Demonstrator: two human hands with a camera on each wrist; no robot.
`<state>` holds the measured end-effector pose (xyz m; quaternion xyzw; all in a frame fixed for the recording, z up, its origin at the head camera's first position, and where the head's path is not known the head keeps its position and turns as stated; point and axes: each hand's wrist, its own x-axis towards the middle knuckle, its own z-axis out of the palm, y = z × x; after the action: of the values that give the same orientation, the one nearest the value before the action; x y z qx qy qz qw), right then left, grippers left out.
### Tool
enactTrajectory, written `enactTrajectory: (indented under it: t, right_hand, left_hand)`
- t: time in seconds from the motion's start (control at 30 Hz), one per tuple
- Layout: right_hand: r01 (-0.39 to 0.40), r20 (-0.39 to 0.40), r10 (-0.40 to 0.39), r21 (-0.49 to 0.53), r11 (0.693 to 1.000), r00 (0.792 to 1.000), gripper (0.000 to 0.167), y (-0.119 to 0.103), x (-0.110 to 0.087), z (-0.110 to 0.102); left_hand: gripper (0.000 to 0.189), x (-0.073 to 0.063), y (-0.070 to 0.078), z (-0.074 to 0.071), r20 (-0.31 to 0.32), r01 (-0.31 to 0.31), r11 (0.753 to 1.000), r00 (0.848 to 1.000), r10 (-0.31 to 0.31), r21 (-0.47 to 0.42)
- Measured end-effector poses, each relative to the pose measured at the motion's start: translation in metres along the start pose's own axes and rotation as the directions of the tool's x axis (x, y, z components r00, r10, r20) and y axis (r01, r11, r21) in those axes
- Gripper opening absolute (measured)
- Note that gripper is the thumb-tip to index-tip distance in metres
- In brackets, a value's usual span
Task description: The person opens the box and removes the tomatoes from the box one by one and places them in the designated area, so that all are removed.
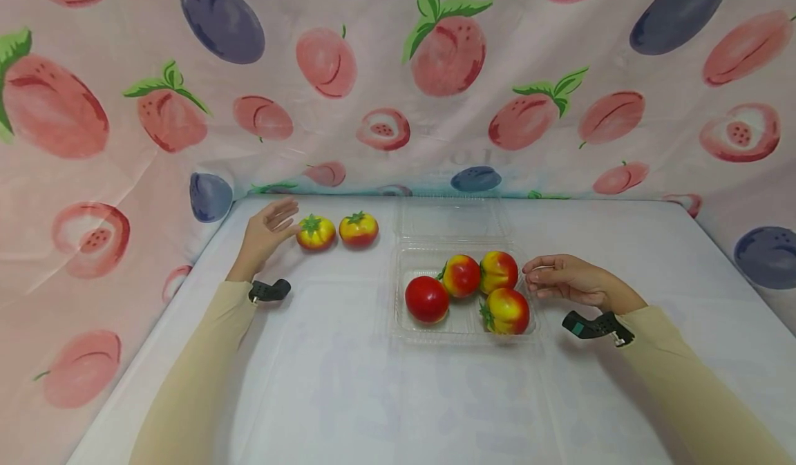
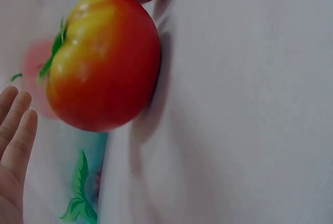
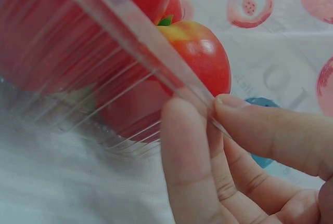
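- The left hand [image 1: 264, 234], fingers straight, is just beside a red-and-yellow tomato [image 1: 317, 235].
- The right hand [image 1: 569, 280] pinches the clear plastic box [image 1: 463, 318] by its edge.
- Four tomatoes [image 1: 461, 278] sit inside, between both hands.

A fruit-printed pink cloth [image 1: 379, 23] spans the top of the frame, a white tabletop [image 1: 336, 375] the lower middle.
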<state>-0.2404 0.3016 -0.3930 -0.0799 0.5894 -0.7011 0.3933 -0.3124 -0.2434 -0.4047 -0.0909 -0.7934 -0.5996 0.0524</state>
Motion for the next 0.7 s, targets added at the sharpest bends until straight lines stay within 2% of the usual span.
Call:
enactTrajectory:
  t: [0.13,0.4,0.7]
  right_hand:
    - [0.001,0.001,-0.001,0.000,1.000,1.000,0.020,0.000,0.000,0.000]
    - [0.002,-0.008,-0.002,-0.015,1.000,1.000,0.019,0.001,0.000,0.000]
    - [-0.011,-0.034,0.010,-0.033,0.999,0.999,0.018,0.000,0.000,0.000]
  left_hand:
    - [0.061,-0.002,0.007,0.004,0.017,-0.010,1.000,1.000,0.010,-0.029]
    - [0.061,-0.006,0.022,0.012,0.062,-0.050,0.998,0.997,0.051,-0.031]
    - [0.061,-0.012,0.040,0.025,0.165,-0.117,0.993,0.979,0.119,-0.024]
